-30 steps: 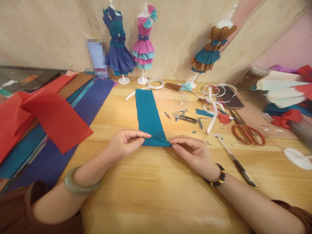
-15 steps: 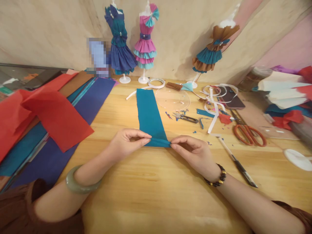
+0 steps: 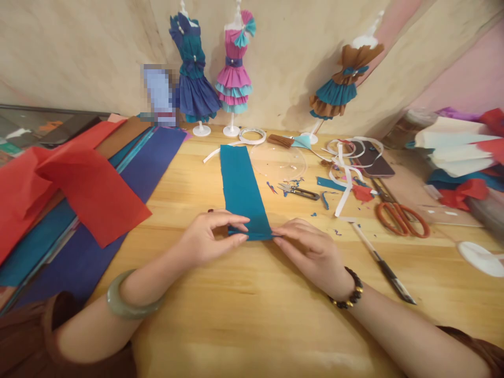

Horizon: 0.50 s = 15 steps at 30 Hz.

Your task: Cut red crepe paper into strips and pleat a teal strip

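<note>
A teal crepe paper strip (image 3: 243,184) lies lengthwise on the wooden table, its near end turned up in a narrow fold. My right hand (image 3: 309,247) pinches the right end of that fold between thumb and fingers. At the left end, my left hand (image 3: 210,236) has its thumb and fingers slightly apart, with the paper's edge showing between them. The left thumb tip rests at the fold; the paper under the fingers is partly hidden.
Red crepe paper (image 3: 98,194) and blue sheets (image 3: 142,170) lie at left. Small snips (image 3: 299,191), orange-handled scissors (image 3: 401,218), a pen (image 3: 389,273) and white tape strips (image 3: 344,197) lie at right. A tape roll (image 3: 252,136) and dressed mini mannequins (image 3: 234,79) stand behind.
The left fingers have parted from their pinch on the fold. The right hand keeps its pinch at the right end, and the folded edge now lies flatter and slightly nearer.
</note>
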Each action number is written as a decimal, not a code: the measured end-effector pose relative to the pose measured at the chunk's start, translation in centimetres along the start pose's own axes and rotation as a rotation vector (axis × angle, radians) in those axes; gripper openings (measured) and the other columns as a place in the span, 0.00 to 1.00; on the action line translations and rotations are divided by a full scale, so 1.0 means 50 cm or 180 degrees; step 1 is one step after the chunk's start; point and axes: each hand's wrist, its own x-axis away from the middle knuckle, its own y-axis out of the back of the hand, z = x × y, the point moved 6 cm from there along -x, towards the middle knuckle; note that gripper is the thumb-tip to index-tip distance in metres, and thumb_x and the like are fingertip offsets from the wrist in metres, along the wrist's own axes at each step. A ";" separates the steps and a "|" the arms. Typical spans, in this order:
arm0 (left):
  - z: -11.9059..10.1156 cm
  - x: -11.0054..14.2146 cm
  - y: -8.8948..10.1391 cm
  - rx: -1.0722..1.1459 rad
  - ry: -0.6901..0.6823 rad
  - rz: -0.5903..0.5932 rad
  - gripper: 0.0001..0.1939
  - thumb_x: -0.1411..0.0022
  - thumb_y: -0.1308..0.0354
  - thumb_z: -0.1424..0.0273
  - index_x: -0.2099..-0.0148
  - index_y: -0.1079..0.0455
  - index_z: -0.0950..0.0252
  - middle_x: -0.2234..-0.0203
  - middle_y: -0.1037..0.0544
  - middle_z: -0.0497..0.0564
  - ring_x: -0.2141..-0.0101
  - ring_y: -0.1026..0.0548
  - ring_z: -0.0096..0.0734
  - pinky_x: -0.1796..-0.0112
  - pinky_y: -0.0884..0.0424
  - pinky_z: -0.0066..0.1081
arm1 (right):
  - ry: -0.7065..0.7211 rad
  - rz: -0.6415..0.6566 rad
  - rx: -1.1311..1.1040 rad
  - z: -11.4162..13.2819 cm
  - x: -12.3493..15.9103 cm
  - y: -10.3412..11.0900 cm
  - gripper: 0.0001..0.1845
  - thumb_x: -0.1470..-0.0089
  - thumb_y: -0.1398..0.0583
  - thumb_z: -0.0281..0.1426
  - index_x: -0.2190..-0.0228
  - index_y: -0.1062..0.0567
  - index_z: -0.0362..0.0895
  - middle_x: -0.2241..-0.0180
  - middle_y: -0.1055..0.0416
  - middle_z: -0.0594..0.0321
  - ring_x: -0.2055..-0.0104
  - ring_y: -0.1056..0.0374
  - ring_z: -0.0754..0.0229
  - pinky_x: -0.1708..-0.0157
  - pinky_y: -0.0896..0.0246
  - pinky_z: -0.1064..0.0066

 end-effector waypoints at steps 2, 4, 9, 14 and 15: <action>-0.009 0.002 -0.010 -0.0180 -0.0308 0.0117 0.13 0.44 0.37 0.69 0.56 0.24 0.63 0.68 0.19 0.52 0.63 0.23 0.34 0.60 0.26 0.33 | 0.0274 0.0073 0.0226 0.013 0.001 -0.003 0.18 0.45 0.41 0.23 0.54 0.24 0.52 0.67 0.22 0.61 0.65 0.28 0.58 0.64 0.31 0.64; -0.017 0.006 -0.022 -0.0406 -0.0629 0.0221 0.12 0.44 0.36 0.67 0.56 0.23 0.64 0.69 0.20 0.52 0.64 0.25 0.34 0.60 0.28 0.35 | 0.0465 0.0162 0.0447 0.018 0.005 -0.007 0.22 0.44 0.41 0.23 0.50 0.27 0.53 0.66 0.22 0.61 0.64 0.28 0.58 0.63 0.31 0.63; -0.025 0.014 -0.036 -0.0825 -0.0983 0.0277 0.08 0.42 0.38 0.67 0.60 0.23 0.64 0.70 0.21 0.52 0.64 0.27 0.34 0.61 0.31 0.36 | 0.0806 0.0174 0.0637 0.022 0.012 -0.014 0.26 0.45 0.40 0.21 0.46 0.31 0.51 0.68 0.23 0.61 0.64 0.30 0.57 0.64 0.32 0.62; -0.027 0.015 -0.033 -0.0916 -0.1042 0.0243 0.06 0.39 0.41 0.72 0.62 0.23 0.63 0.70 0.22 0.50 0.65 0.27 0.32 0.62 0.34 0.35 | 0.0798 0.0216 0.0643 0.024 0.010 -0.015 0.25 0.44 0.41 0.22 0.46 0.32 0.49 0.67 0.23 0.60 0.64 0.30 0.57 0.64 0.33 0.62; -0.027 0.015 -0.034 -0.0932 -0.1048 0.0242 0.06 0.39 0.42 0.72 0.62 0.23 0.63 0.70 0.22 0.50 0.65 0.27 0.32 0.61 0.34 0.35 | 0.0768 0.0230 0.0626 0.024 0.009 -0.015 0.25 0.44 0.41 0.22 0.46 0.32 0.49 0.66 0.23 0.60 0.63 0.30 0.57 0.63 0.33 0.62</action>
